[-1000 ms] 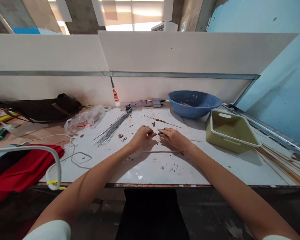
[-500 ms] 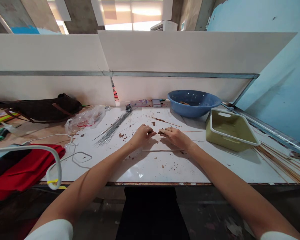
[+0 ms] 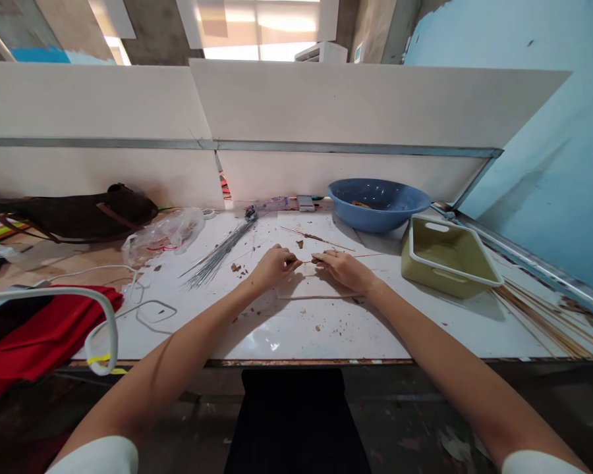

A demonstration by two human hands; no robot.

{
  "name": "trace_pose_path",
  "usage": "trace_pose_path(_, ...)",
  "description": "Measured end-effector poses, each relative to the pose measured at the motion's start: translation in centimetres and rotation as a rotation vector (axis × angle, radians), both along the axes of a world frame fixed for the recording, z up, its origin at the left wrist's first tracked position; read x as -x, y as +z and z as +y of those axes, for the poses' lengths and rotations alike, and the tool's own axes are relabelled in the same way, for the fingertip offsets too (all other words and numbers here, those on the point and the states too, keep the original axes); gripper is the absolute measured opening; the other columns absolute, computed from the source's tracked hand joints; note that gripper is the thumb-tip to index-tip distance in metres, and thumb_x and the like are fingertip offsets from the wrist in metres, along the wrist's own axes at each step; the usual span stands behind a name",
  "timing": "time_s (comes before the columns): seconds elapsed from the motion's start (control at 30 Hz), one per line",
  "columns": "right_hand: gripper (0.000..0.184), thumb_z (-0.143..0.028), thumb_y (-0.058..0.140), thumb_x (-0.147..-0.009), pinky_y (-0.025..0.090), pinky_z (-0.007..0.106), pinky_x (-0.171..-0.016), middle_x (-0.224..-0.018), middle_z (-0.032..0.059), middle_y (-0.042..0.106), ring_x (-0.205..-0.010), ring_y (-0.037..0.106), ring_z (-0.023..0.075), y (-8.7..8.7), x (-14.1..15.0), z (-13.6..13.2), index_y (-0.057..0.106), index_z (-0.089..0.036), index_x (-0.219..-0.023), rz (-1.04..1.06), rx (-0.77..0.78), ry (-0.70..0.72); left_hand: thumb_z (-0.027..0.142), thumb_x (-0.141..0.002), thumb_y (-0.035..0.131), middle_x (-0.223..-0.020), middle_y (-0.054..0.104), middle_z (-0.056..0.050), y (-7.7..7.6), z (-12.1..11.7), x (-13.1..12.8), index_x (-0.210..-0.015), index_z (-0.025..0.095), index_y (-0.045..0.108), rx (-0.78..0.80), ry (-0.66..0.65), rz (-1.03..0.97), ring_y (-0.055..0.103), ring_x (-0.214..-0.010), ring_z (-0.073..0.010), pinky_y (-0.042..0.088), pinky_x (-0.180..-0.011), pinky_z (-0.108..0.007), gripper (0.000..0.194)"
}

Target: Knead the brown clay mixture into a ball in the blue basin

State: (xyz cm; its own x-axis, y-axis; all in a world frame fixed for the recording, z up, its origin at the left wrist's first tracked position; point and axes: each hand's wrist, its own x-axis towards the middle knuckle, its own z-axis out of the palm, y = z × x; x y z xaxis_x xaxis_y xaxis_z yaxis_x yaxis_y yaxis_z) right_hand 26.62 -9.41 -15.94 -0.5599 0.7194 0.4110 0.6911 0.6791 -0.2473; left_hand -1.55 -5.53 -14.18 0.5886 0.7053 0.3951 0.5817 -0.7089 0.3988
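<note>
Over the middle of the white table, my left hand [image 3: 273,266] is closed with its fingertips pinched on a thin brown stick [image 3: 307,262]. My right hand [image 3: 346,268] pinches the same stick just to the right, and a length of it seems to run out beyond that hand. Dark brown bits show at the fingertips; what they are I cannot make out. Behind the hands lies another thin stick [image 3: 318,237] with a brown coating along part of it. A light thin stick [image 3: 321,298] lies in front of them. Brown crumbs [image 3: 236,268] are scattered around.
A bundle of grey wires [image 3: 220,253] lies to the left, near a clear plastic bag [image 3: 170,232]. At the back right stands a blue basin [image 3: 379,220], with a green bin [image 3: 445,273] in front. Brown sticks [image 3: 538,309] lie far right. Red cloth [image 3: 64,329] and a white cable are left.
My hands have drawn slightly apart, so more of the thin stick shows between the fingertips. The whole view has shifted a little.
</note>
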Motion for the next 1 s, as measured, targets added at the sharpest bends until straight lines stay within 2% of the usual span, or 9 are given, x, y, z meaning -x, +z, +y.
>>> trace_pose_path(0.1,0.053,-0.026,0.065,-0.113,0.065,0.056,-0.109,-0.139,0.0166,0.081,-0.124,0.079,0.0334,-0.1,0.1,-0.2,0.059,-0.024,-0.166,0.062,0.012,-0.010,0.039,-0.108,0.068,-0.085,0.082,-0.010,-0.3,0.5,0.3,-0.091,0.022,0.087,-0.045,-0.011,-0.015,0.067,-0.088,-0.0265,0.052,-0.088,-0.041,0.031)
trace_pose_path(0.17,0.057,-0.028,0.069,-0.112,0.066,0.055,-0.108,-0.140,0.0167,0.081,-0.125,0.080,0.0339,-0.2,0.2,-0.3,0.057,-0.023,-0.167,0.104,0.028,-0.034,0.037,-0.109,0.068,-0.084,0.081,-0.010,-0.4,0.7,0.5,-0.091,0.022,0.087,-0.063,-0.021,0.000,0.066,-0.085,-0.0256,0.052,-0.090,-0.042,0.031)
trace_pose_path(0.33,0.023,-0.028,0.064,-0.116,0.065,0.051,-0.105,-0.129,0.0138,0.084,-0.118,0.081,0.0320,-0.2,0.4,-0.3,0.074,-0.023,-0.137,0.087,-0.024,-0.049,0.034,-0.107,0.070,-0.088,0.080,-0.012,0.1,0.2,0.5,-0.094,0.023,0.090,-0.102,0.018,0.099,0.066,-0.096,-0.0295,0.052,-0.094,-0.045,0.026)
trace_pose_path(0.4,0.022,-0.029,0.062,-0.117,0.065,0.051,-0.104,-0.125,0.0139,0.084,-0.115,0.081,0.0321,-0.2,0.5,-0.3,0.075,-0.022,-0.133,0.060,-0.047,-0.047,0.035,-0.105,0.074,-0.101,0.082,-0.013,0.4,-0.5,0.3,-0.108,0.023,0.090,-0.159,0.023,0.128,0.067,-0.107,-0.0327,0.052,-0.101,-0.048,0.021)
trace_pose_path(0.47,0.024,-0.029,0.061,-0.118,0.065,0.051,-0.104,-0.125,0.0146,0.084,-0.114,0.082,0.0323,-0.3,0.7,-0.3,0.074,-0.020,-0.136,0.051,-0.049,-0.038,0.038,-0.102,0.080,-0.117,0.083,-0.015,0.6,-1.3,-0.2,-0.126,0.021,0.087,-0.208,0.010,0.138,0.066,-0.118,-0.0353,0.052,-0.108,-0.051,0.030)
trace_pose_path(0.53,0.026,-0.030,0.060,-0.118,0.065,0.051,-0.106,-0.127,0.0152,0.084,-0.116,0.081,0.0324,-0.4,0.9,-0.5,0.074,-0.019,-0.138,0.042,-0.040,-0.011,0.040,-0.102,0.083,-0.122,0.083,-0.015,0.5,-1.7,-0.8,-0.134,0.020,0.083,-0.215,-0.024,0.140,0.066,-0.122,-0.0355,0.052,-0.110,-0.050,0.038)
trace_pose_path(0.63,0.029,-0.029,0.058,-0.118,0.064,0.052,-0.106,-0.126,0.0152,0.084,-0.114,0.080,0.0322,-0.6,1.3,-0.7,0.074,-0.020,-0.141,0.020,-0.037,0.014,0.040,-0.106,0.081,-0.113,0.085,-0.012,0.3,-1.9,-1.6,-0.122,0.020,0.084,-0.175,-0.067,0.125,0.068,-0.118,-0.0328,0.054,-0.107,-0.046,0.026)
trace_pose_path(0.73,0.028,-0.028,0.058,-0.118,0.065,0.050,-0.101,-0.120,0.0143,0.084,-0.109,0.080,0.0319,-0.9,1.4,-0.7,0.075,-0.021,-0.139,0.010,-0.037,0.030,0.043,-0.105,0.083,-0.108,0.086,-0.010,0.0,-1.8,-1.8,-0.111,0.024,0.086,-0.124,-0.035,0.086,0.070,-0.113,-0.0311,0.055,-0.104,-0.045,0.020)
trace_pose_path(1.0,0.023,-0.021,0.055,-0.117,0.064,0.048,-0.099,-0.117,0.0120,0.082,-0.108,0.078,0.0307,-1.2,1.1,-0.3,0.074,-0.023,-0.129,-0.039,-0.059,0.027,0.036,-0.106,0.082,-0.094,0.083,-0.010,0.1,-1.5,-2.0,-0.102,0.023,0.091,0.057,0.032,0.005,0.072,-0.110,-0.0311,0.059,-0.093,-0.041,0.017)
